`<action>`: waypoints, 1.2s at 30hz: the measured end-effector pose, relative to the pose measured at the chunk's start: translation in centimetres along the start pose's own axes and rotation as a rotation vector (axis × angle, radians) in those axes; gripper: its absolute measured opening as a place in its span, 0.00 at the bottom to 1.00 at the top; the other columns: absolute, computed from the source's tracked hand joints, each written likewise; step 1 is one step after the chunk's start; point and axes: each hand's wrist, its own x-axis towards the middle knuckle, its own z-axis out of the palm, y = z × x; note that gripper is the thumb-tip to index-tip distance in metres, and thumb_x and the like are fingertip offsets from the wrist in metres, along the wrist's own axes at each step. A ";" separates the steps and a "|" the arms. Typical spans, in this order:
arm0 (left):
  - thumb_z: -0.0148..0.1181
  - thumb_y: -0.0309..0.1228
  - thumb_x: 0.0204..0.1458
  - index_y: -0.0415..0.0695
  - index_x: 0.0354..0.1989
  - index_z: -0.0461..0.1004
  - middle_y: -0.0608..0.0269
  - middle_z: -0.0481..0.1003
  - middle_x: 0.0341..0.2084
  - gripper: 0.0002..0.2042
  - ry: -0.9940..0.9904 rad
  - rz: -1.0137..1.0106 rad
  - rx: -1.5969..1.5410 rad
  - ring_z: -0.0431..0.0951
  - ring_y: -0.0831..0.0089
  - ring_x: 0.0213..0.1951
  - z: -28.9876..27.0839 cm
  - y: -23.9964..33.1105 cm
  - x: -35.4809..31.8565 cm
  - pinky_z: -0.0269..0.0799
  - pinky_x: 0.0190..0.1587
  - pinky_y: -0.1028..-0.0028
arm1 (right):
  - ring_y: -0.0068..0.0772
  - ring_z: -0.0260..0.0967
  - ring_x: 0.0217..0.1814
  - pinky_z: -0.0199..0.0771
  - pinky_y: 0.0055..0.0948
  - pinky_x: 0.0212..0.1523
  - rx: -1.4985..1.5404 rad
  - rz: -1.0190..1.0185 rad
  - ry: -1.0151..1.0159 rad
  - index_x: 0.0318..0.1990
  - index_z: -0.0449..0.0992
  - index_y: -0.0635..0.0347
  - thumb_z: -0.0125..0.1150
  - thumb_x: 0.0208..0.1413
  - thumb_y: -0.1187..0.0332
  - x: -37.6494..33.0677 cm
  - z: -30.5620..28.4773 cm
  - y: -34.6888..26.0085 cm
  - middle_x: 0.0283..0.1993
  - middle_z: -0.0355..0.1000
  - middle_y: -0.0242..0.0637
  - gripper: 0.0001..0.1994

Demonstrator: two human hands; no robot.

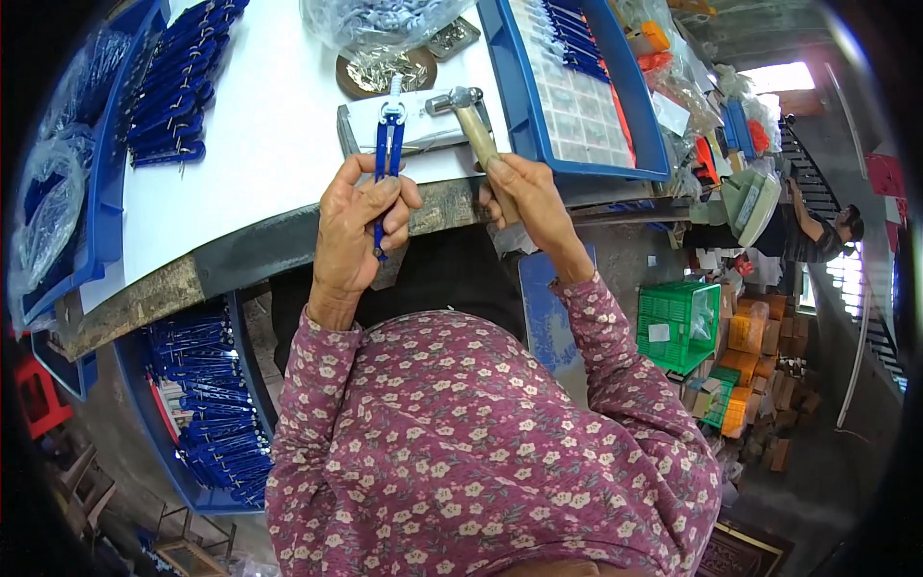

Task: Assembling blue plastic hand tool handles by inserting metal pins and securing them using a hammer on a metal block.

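Observation:
My left hand (361,219) is closed around a slim blue-handled tool (388,144) with two parallel arms and a silver metal head pointing away from me; its exact kind is unclear. In my right hand (529,200) is a hammer (471,125), gripped by its worn wooden handle, with its steel head just right of the tool's head. Both hands are over the table's front edge. Beneath the tool and hammer lies a flat pale block (423,120) with dark metal edges. Beyond it, a round brown dish (348,85) holds many small silver pins.
Blue tools fill trays at the left (113,192), right (524,106) and below the table (197,500). A clear plastic bag (385,24) of parts and a small metal tin (454,38) sit at the back. Green crates (681,322) stand right; another person (817,236) is farther off.

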 end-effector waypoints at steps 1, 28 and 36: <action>0.47 0.25 0.54 0.38 0.39 0.59 0.54 0.69 0.24 0.07 -0.005 -0.001 0.003 0.60 0.84 0.18 0.2 0.0 0.1 0.56 0.15 0.86 | 0.23 0.62 0.18 0.61 0.21 0.17 -0.261 -0.012 0.015 0.36 0.69 0.65 0.48 0.57 0.64 0.0 -0.2 0.0 0.22 0.66 0.33 0.11; 0.48 0.28 0.54 0.35 0.40 0.58 0.54 0.70 0.30 0.10 0.017 0.132 0.294 0.70 0.78 0.26 3.3 0.6 0.7 0.70 0.28 0.81 | 0.18 0.65 0.27 0.65 0.20 0.28 -0.553 -0.684 0.041 0.38 0.73 0.69 0.52 0.52 0.72 2.0 3.7 -4.4 0.29 0.70 0.35 0.10; 0.42 0.23 0.55 0.36 0.44 0.57 0.61 0.68 0.21 0.09 0.150 0.264 1.036 0.67 0.78 0.21 5.5 -0.3 1.5 0.63 0.24 0.80 | 0.35 0.61 0.30 0.62 0.29 0.30 -0.525 -0.677 0.031 0.29 0.69 0.67 0.57 0.47 0.66 1.5 3.2 -6.8 0.28 0.62 0.42 0.11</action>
